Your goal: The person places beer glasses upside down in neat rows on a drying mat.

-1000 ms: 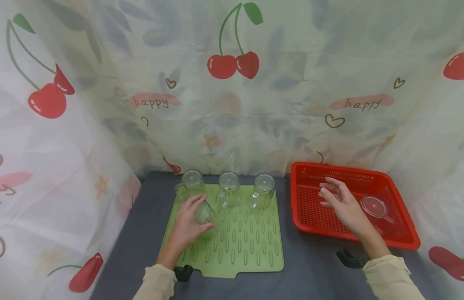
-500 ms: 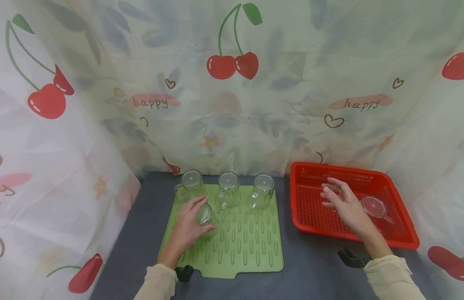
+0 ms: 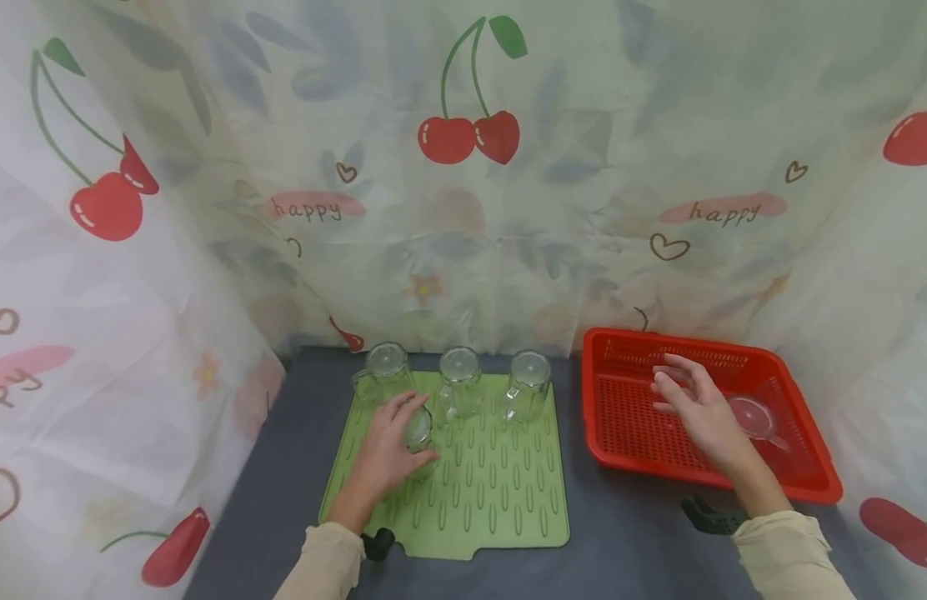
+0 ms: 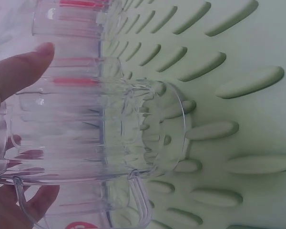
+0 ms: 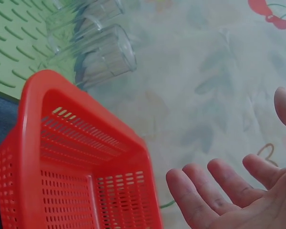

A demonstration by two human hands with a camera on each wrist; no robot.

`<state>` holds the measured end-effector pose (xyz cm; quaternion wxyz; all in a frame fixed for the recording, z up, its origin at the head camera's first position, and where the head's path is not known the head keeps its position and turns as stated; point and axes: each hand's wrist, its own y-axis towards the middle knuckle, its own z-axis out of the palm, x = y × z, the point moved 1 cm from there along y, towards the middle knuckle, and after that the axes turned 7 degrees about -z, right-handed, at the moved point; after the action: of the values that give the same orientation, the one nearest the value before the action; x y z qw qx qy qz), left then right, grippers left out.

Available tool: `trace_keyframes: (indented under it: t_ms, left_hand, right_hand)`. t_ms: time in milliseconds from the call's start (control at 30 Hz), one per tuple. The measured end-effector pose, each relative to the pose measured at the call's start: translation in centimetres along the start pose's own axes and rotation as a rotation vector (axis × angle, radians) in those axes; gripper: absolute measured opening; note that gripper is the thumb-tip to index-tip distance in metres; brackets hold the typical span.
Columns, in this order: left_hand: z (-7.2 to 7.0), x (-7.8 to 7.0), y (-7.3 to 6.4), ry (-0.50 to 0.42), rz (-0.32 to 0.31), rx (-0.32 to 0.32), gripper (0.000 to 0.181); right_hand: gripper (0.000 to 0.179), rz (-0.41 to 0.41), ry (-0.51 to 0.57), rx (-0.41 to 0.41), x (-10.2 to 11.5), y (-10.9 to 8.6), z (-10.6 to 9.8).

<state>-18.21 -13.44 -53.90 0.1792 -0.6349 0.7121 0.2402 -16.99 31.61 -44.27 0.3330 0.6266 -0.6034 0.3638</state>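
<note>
Clear glass mugs stand upside down on a green drying mat (image 3: 501, 500). My left hand (image 3: 384, 454) is around the nearest mug (image 3: 420, 429), its fingers and thumb spread. In the left wrist view that mug (image 4: 95, 129) stands with its rim on the mat and its handle toward the bottom of the picture. The thumb (image 4: 24, 69) is apart from the glass; some fingers show behind and through it. My right hand (image 3: 704, 417) hovers over the red basket (image 3: 594, 408), fingers loosely bent and holding nothing. Another clear mug (image 3: 752, 417) lies in the basket, partly behind this hand.
Along the mat's far edge stand a left mug (image 3: 388, 367), a middle mug (image 3: 460, 379) and a right mug (image 3: 528, 383). A cherry-patterned curtain (image 3: 471, 275) closes off the back and sides. Dark cloth (image 3: 283, 500) covers the table.
The mug at my left hand has gone from tilted to upright on the mat. The left hand has shifted slightly right, and its grip looks looser. My right hand has barely moved.
</note>
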Motion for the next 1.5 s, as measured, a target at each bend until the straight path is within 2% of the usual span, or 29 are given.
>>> trace_keyframes:
  t_ms: [200,333,567,700,833,967,1067,1333,1500]
  left_hand:
    - [-0.2,-0.1,-0.2,-0.002,-0.003,-0.043,0.097]
    - [-0.6,-0.3,-0.4,-0.009,-0.001,-0.061,0.096]
    - [-1.5,-0.6,-0.5,-0.053,0.000,-0.083,0.092]
    - [-2.0,-0.6,-0.5,-0.090,0.023,-0.115,0.091]
    - [-2.7,-0.9,-0.4,-0.147,0.084,-0.170,0.089]
    - [-3.2,-1.0,-0.2,-0.172,0.141,-0.213,0.087]
    - [-3.4,-1.0,-0.1,-0.177,0.167,-0.225,0.087]
    - [-3.9,-1.8,0.0,-0.230,0.191,-0.227,0.090]
    - [-4.1,-2.3,0.1,-0.261,0.228,-0.242,0.088]
  right_hand:
    - [0.082,-0.029,-0.019,-0.010,0.3,0.1,-1.1]
    - [0.083,-0.052,-0.081,-0.030,0.1,0.3,-2.0]
    - [0.093,-0.033,-0.221,-0.084,-1.0,1.1,-3.4]
    - [0.094,-0.053,-0.280,-0.106,-1.9,1.4,-3.9]
    - [0.095,-0.054,-0.430,-0.143,-3.1,1.5,-4.6]
    - [0.100,-0.014,-0.594,-0.171,-4.5,1.6,-5.4]
    - [0.105,0.024,-0.647,-0.171,-5.6,1.8,-6.0]
    - [0.115,0.206,-0.658,-0.125,-8.0,2.1,-7.6]
    - [0.119,0.271,-0.637,-0.109,-9.2,2.2,-8.3]
